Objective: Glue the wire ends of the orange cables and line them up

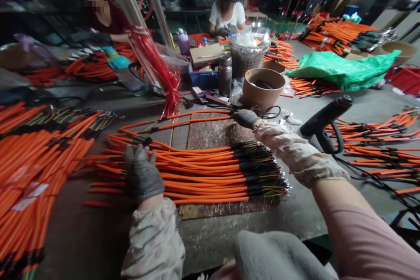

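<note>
Orange cables [203, 173] with black sleeves and thin coloured wire ends lie side by side on a worn wooden board [213, 133]. My left hand [143, 170], in a grey glove, rests over the left part of these cables with its fingers apart. Beyond the row, my right hand [246, 118], also gloved, is closed around the right end of a separate orange cable [210, 116]. That cable stretches left above the board; its tip is hidden in the hand.
More orange cables [29, 175] lie at left. A heat gun [324, 124] stands at right, its cord trailing. Behind are a brown tub [264, 85], a steel flask [225, 76], red ties [157, 65] and a green bag [348, 70]. Two people sit across the table.
</note>
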The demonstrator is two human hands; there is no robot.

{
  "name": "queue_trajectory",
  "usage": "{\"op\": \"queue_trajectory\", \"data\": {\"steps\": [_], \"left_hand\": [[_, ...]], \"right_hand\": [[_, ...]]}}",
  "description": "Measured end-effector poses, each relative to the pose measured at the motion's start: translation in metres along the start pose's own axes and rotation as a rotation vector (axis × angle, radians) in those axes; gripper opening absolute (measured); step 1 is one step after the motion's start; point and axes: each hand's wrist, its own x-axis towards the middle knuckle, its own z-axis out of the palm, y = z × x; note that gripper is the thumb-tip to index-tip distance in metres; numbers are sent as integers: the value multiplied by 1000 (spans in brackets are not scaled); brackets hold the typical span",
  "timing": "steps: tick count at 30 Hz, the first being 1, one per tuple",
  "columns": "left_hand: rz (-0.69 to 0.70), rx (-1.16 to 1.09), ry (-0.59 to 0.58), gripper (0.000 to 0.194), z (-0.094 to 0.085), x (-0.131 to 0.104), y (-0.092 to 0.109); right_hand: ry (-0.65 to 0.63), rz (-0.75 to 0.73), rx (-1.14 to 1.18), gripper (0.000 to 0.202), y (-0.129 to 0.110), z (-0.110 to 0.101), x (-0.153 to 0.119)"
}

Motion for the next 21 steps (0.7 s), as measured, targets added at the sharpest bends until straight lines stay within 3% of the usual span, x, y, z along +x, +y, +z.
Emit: {"op": "queue_trajectory", "data": {"steps": [1, 3, 5, 10, 13, 15, 18, 21], "left_hand": [[-16, -7, -15, 50, 5, -4, -2], [-47, -32, -47, 47, 16, -13, -6], [-79, -59, -62, 43, 24, -23, -10], [-268, -179, -60, 29, 42, -43, -17], [-571, -290, -117, 14, 61, -36, -20], [-733, -312, -122, 14, 78, -21, -22], [-739, -381, -29, 23, 105, 3, -21], [-604, -481, 13, 30, 125, 15, -12]], "right_hand": [[114, 136, 5, 26, 0, -12, -3], [499, 413, 44, 29, -2, -28, -6], [739, 578, 35, 35, -6, -34, -9], [1009, 743, -62, 34, -14, -24, -20], [1081, 721, -77, 34, -27, -6, -38], [1103, 595, -60, 29, -41, 11, -52], [1145, 361, -5, 20, -63, 35, -66], [1253, 257, 104, 21, -77, 52, -71]]}}
